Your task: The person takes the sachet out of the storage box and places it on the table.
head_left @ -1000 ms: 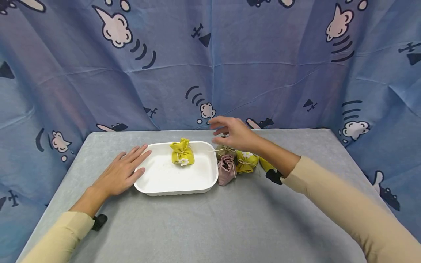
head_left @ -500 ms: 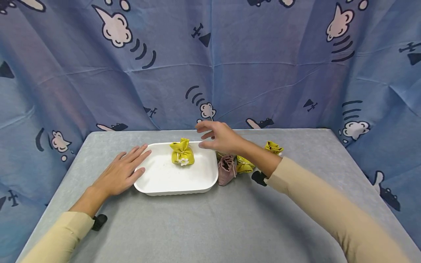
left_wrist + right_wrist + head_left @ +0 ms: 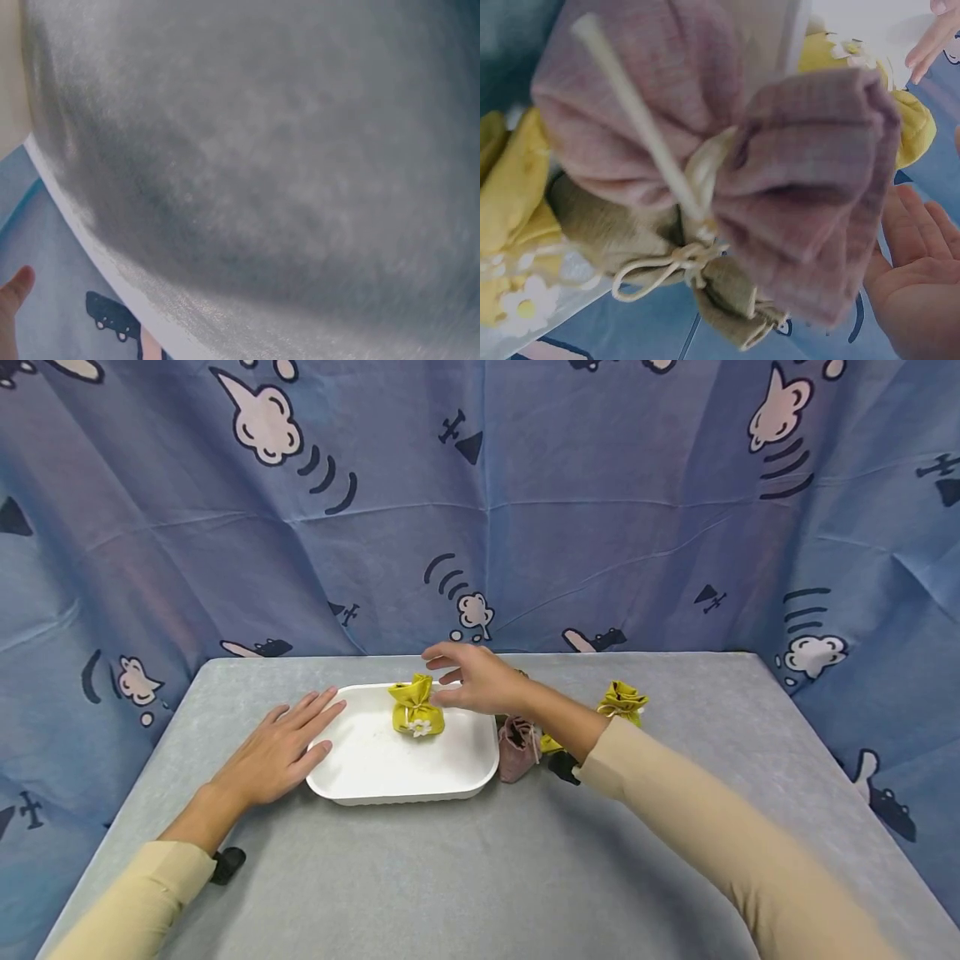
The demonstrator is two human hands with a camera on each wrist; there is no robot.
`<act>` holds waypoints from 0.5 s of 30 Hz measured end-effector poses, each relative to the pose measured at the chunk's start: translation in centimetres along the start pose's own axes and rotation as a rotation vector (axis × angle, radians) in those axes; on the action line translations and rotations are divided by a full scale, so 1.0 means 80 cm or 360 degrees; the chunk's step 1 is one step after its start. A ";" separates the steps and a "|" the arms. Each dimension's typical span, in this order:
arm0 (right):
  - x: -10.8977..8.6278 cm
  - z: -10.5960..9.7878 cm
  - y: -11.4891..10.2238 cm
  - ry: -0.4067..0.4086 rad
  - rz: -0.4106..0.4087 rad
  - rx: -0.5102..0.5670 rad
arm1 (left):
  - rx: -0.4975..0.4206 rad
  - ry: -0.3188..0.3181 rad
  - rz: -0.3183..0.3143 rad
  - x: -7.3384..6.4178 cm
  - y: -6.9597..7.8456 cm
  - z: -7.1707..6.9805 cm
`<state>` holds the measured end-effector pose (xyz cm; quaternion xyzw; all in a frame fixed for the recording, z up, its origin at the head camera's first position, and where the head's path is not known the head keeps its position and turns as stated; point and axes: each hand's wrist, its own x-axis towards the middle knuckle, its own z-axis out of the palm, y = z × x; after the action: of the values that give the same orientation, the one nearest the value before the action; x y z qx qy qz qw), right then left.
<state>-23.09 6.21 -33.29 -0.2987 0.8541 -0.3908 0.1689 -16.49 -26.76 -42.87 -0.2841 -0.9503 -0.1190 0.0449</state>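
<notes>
A yellow drawstring pouch (image 3: 415, 717) with a white flower stands in the white tray (image 3: 390, 781), toward its back. Spread over the tray's left rim are the straight fingers of my left hand (image 3: 277, 752); a digit of it shows at the edge of the left wrist view. My right hand (image 3: 480, 681) reaches over the tray's back right corner, fingers loosely bent and holding nothing, thumb tip right at the yellow pouch's edge in the head view. In the right wrist view, a pink pouch (image 3: 802, 180) and a brown pouch (image 3: 615, 225) lie near the open palm (image 3: 922, 300).
Just right of the tray stands the pink pouch (image 3: 517, 750), with a yellow pouch (image 3: 551, 744) partly hidden by my right forearm. Farther right is another yellow pouch (image 3: 624, 700). A patterned blue curtain (image 3: 600, 527) hangs behind the grey table (image 3: 390, 877).
My right hand has moved left and slightly down, from over the loose pouches to the pouch in the tray. The far right pouch has come out from behind my arm. My left hand stays put.
</notes>
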 end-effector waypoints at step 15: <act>0.021 0.022 -0.003 -0.0085 0.0062 -0.0132 | -0.0001 -0.0006 -0.0006 0.000 -0.003 0.001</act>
<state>-23.38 3.97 -34.31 -0.2991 0.8704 -0.3436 0.1866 -16.58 -26.93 -42.98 -0.2824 -0.9510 -0.1187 0.0427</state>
